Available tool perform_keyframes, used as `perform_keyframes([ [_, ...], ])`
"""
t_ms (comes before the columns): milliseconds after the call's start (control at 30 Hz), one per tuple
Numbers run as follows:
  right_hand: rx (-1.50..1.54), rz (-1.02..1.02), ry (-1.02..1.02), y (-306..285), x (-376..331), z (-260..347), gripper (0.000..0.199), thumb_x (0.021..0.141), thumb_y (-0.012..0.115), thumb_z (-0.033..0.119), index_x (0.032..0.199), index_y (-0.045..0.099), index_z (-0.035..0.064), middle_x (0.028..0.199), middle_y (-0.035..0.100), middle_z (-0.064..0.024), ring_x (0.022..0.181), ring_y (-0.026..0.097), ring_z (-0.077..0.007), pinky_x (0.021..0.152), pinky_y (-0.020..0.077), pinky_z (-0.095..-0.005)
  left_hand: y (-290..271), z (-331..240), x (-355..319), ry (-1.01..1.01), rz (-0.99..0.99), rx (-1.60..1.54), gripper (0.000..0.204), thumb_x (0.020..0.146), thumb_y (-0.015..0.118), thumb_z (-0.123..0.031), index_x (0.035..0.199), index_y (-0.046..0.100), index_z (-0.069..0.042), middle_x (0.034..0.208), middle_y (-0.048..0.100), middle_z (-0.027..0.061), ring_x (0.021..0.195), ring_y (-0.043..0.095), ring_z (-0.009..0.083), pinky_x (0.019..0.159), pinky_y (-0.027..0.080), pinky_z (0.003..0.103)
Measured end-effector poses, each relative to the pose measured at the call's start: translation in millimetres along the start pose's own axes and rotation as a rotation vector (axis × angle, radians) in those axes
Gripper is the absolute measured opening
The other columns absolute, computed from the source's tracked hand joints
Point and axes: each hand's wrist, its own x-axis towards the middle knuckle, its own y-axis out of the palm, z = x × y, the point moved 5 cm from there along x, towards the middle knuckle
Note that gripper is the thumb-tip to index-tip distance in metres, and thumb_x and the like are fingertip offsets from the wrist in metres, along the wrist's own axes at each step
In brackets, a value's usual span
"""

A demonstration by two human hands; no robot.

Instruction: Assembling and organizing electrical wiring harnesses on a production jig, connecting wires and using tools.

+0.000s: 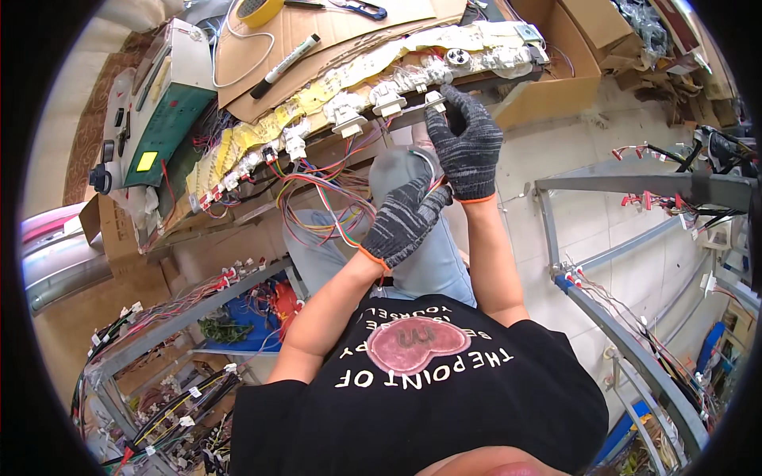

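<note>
Both my hands wear dark grey knit gloves with orange cuffs. My right hand [468, 147] reaches up to the front edge of a harness board [317, 99] and pinches a small white connector [435, 100] there. My left hand [405, 218] is lower, over my lap, closed around a bundle of coloured wires [333, 202] that hang in loops from the board. A row of white connectors [349, 119] is fixed along the board's edge, over yellow and white taped labels.
Cardboard sheets [333, 32] lie on the bench with a black marker [286, 65], a roll of yellow tape [258, 9] and a green tester box [163, 119]. Metal racks hung with wire harnesses stand at the left [182, 309] and right [635, 333]. Tiled floor lies beneath.
</note>
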Motion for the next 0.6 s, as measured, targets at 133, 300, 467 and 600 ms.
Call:
perform_keyframes([
  [133, -0.004, -0.013, -0.006, 2.8, 0.9, -0.7, 0.031, 0.072, 0.069, 0.008, 0.101, 0.062, 0.0006, 0.077, 0.062, -0.0041, 0.064, 0.054, -0.0072, 0.061, 0.0462, -0.0224, -0.3, -2.0, 0.6, -0.014, -0.085, -0.09, 0.029, 0.082, 0.057, -0.018, 0.105, 0.054, 0.002, 0.093, 0.059, 0.0233, 0.089, 0.056, 0.0362, 0.075, 0.044, 0.041],
  [300, -0.021, -0.03, -0.05, 4.9, 0.8, 5.5, 0.03, 0.072, 0.068, 0.007, 0.1, 0.06, -0.0008, 0.076, 0.062, -0.0049, 0.064, 0.054, -0.0081, 0.061, 0.0466, -0.0234, -4.6, -1.5, 0.1, -0.216, -0.05, -0.208, 0.026, 0.083, 0.055, -0.015, 0.102, 0.055, 0.003, 0.088, 0.061, 0.0221, 0.085, 0.058, 0.0355, 0.074, 0.045, 0.04],
  [467, -0.046, 0.008, -0.069, 5.1, 0.9, 7.8, 0.025, 0.073, 0.067, 0.007, 0.095, 0.056, 0.0001, 0.076, 0.061, -0.0078, 0.066, 0.057, -0.0113, 0.062, 0.0474, -0.0253, -5.2, -1.6, -2.2, -0.167, -0.096, -0.269, 0.025, 0.083, 0.054, -0.014, 0.102, 0.055, 0.002, 0.088, 0.06, 0.0227, 0.083, 0.058, 0.037, 0.072, 0.045, 0.04],
  [600, 0.009, -0.009, 0.008, 6.3, -0.2, 10.1, 0.024, 0.073, 0.067, 0.007, 0.094, 0.056, 0.0003, 0.077, 0.061, -0.0084, 0.067, 0.058, -0.0121, 0.064, 0.048, -0.0264, -4.9, 1.3, -3.7, -0.191, -0.112, -0.267, 0.025, 0.083, 0.054, -0.012, 0.105, 0.054, 0.002, 0.09, 0.06, 0.0239, 0.085, 0.057, 0.0382, 0.072, 0.045, 0.041],
])
